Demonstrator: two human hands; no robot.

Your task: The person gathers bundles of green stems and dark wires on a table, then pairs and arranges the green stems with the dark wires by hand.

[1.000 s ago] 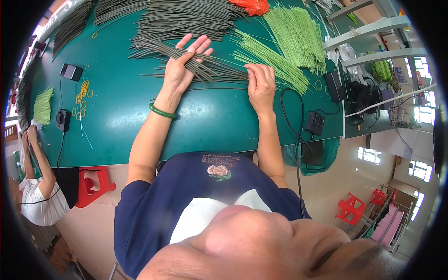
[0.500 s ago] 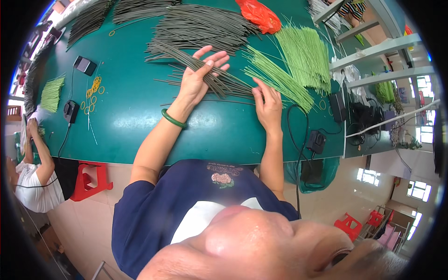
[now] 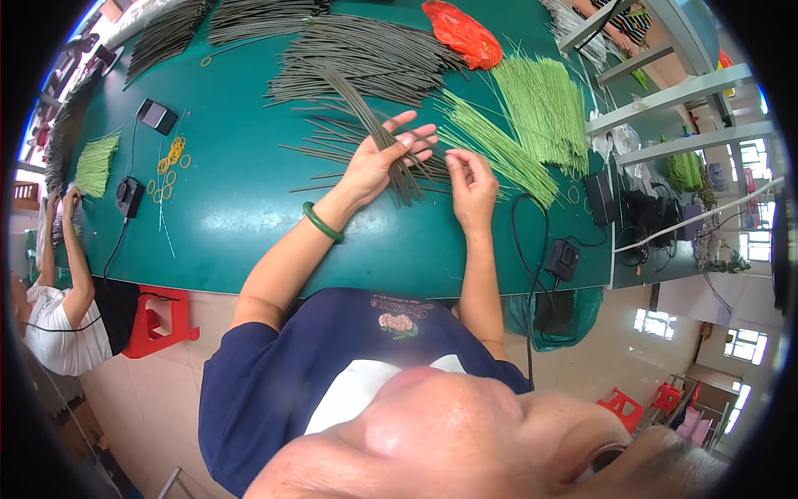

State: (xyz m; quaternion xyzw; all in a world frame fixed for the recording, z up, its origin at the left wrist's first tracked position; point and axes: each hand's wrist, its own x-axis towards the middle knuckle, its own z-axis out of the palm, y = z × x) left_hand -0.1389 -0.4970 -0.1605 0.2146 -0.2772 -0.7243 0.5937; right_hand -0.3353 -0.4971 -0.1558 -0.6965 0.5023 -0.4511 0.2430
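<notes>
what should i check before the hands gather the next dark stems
1. Left hand holds a bundle of dark stems: ok.
2. Right hand free, fingers pinched near the bundle: ok; whether it holds a stem, cannot tell.
3. Loose dark stems lie within reach on the green table: ok.
4. Light green stems kept apart from dark ones: not ok, they touch beside the right hand.
5. Black cable clear of the hands: ok.

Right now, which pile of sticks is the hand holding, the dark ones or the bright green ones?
The dark ones. The left hand grips a bunch of dark grey-green sticks. The bright green sticks lie untouched on the table, beyond the right hand.
</notes>
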